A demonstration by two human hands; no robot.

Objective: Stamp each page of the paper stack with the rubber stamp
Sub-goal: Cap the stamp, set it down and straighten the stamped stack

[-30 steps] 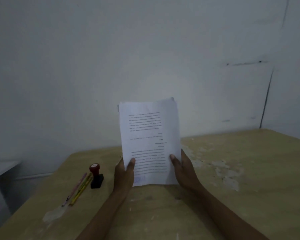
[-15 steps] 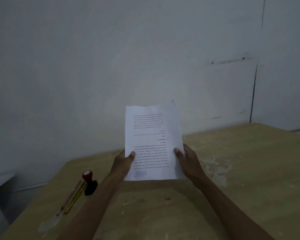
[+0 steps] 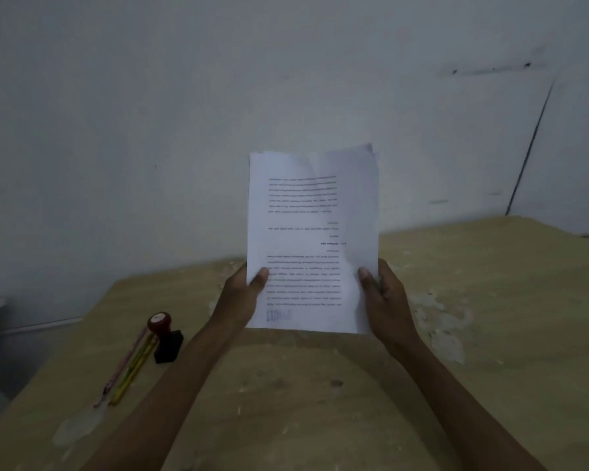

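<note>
Over the last second the paper stack (image 3: 312, 239) got turned end for end between both hands; its print now reads upside down, a blue stamp mark (image 3: 279, 315) at 6 o'clock.

A tan wooden worktop (image 3: 320, 402) fills the lower half of the view, its surface scuffed with pale patches of chipped white paint (image 3: 446, 334) on the right side. Near its left edge lie several pencils (image 3: 133, 365) side by side, pink and yellow. Behind stands a plain white wall (image 3: 150, 113), marked by a dark vertical crack (image 3: 529, 147) at right.
</note>
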